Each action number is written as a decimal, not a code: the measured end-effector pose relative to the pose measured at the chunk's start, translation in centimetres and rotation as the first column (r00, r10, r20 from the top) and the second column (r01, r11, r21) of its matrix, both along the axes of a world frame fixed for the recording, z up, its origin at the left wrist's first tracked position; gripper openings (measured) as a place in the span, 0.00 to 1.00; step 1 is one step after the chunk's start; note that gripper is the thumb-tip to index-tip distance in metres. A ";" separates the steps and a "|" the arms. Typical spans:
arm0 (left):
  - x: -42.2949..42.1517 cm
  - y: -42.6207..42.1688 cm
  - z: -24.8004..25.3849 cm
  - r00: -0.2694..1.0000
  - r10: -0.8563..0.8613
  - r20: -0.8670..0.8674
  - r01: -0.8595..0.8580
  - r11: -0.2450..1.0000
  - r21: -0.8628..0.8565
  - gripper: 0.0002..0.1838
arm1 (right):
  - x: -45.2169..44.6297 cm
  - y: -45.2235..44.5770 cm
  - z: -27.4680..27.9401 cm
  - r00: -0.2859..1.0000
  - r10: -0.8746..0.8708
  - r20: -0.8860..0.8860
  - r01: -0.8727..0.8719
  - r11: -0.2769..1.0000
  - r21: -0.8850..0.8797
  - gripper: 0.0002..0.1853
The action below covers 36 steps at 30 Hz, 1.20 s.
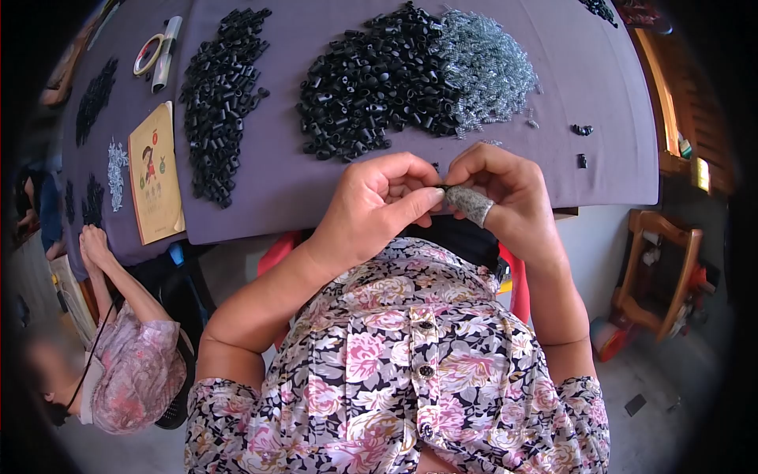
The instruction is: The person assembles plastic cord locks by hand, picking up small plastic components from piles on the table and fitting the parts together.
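Note:
My left hand [379,201] and my right hand [509,197] meet in front of my body, just past the table's near edge. Between the fingertips a small black piece [444,187] shows in part; its exact kind is hidden. Thumb and fingers of both hands are pinched together on it. A grey fabric cover [471,206] wraps my right thumb. Beyond the hands lies a large pile of short black plastic tubes [371,83], touching a pile of small clear plastic pieces [487,67] on its right.
Another heap of black tubes [225,103] lies to the left on the purple tablecloth [276,186]. Past it are a booklet [156,175], a tape roll [148,55] and a clear roll [166,54]. A co-worker's hands [95,245] are at far left. Loose black pieces [582,129] lie right.

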<state>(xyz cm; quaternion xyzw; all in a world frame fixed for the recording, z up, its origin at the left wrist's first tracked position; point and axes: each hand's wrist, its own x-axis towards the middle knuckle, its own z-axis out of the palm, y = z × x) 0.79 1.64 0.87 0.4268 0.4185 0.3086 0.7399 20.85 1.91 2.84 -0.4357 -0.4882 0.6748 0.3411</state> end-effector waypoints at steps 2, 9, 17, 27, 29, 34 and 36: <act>0.2 0.2 0.2 1.000 0.004 0.003 -0.004 1.000 -0.011 0.08 | 0.1 0.0 0.0 0.999 -0.025 -0.036 0.024 0.999 -0.028 0.08; 0.7 0.6 -0.2 0.997 0.016 0.073 -0.016 1.000 -0.003 0.10 | 0.7 0.4 -0.5 0.990 -0.075 -0.117 0.067 0.995 -0.070 0.07; 1.3 1.0 0.7 0.999 0.045 0.025 -0.045 0.999 -0.018 0.10 | 1.1 0.4 -1.0 0.993 -0.101 0.063 0.097 0.994 0.058 0.07; 1.7 1.5 0.6 0.996 0.087 0.036 -0.082 0.991 -0.109 0.09 | 1.0 0.4 -1.4 0.987 -0.155 0.044 0.149 0.981 0.127 0.07; 1.6 1.4 0.6 0.996 0.085 0.026 -0.082 0.992 -0.099 0.09 | 0.9 0.2 -1.3 0.986 -0.163 0.046 0.157 0.981 0.115 0.07; 1.5 0.9 0.7 0.995 0.094 0.040 -0.091 0.994 -0.066 0.10 | 0.5 -0.1 -1.4 0.983 -0.167 0.076 0.145 0.962 0.232 0.08; 1.4 0.7 0.7 0.993 0.100 0.060 -0.096 0.993 -0.064 0.10 | 0.5 -0.2 -1.4 0.982 -0.159 0.101 0.126 0.954 0.272 0.09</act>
